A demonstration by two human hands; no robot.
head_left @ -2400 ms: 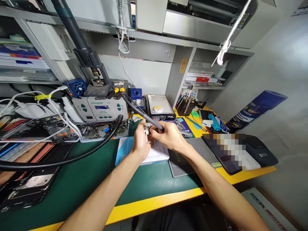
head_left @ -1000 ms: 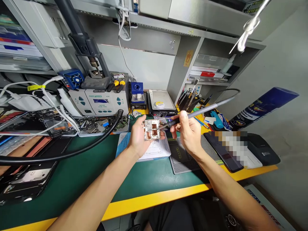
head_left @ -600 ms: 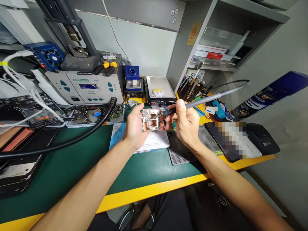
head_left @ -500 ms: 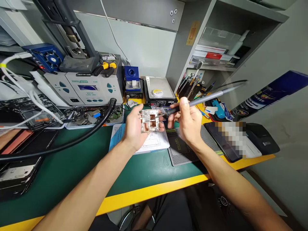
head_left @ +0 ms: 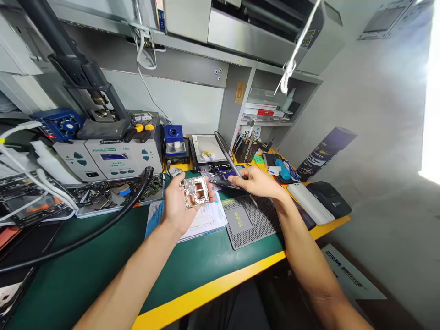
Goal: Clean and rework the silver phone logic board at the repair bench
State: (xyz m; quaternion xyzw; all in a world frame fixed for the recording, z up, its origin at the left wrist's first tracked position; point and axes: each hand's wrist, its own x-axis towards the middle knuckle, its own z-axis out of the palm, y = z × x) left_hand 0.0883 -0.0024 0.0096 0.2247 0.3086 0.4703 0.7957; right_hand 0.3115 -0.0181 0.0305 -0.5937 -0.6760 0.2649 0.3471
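Observation:
My left hand (head_left: 175, 204) is closed at the edges of a small phone circuit board (head_left: 195, 191), which has square cut-outs and faces up over the palm. To the right of it, my right hand (head_left: 256, 181) pinches a slim grey pen-shaped tool (head_left: 227, 153) that slants across the fingers, apart from the board. Under those fingers a dark-handled tool (head_left: 225, 184) points left; whether it is held or lying there I cannot tell. Below the board is a printed booklet (head_left: 209, 222). A perforated grey mat (head_left: 245, 233) lies beneath my right hand.
A hot-air rework station (head_left: 113, 160) stands at the back left, its black hose (head_left: 113, 224) curving over the green bench mat (head_left: 192, 266). Trays of scrap boards (head_left: 120, 192) sit before it. Behind are a blue iron stand (head_left: 174, 142), a pen holder (head_left: 245, 149) and a spray can (head_left: 323, 153).
The view has tilted up. My right hand has drawn away from the board, and the grey tool has swung to a steeper slant. The board stays in my left hand.

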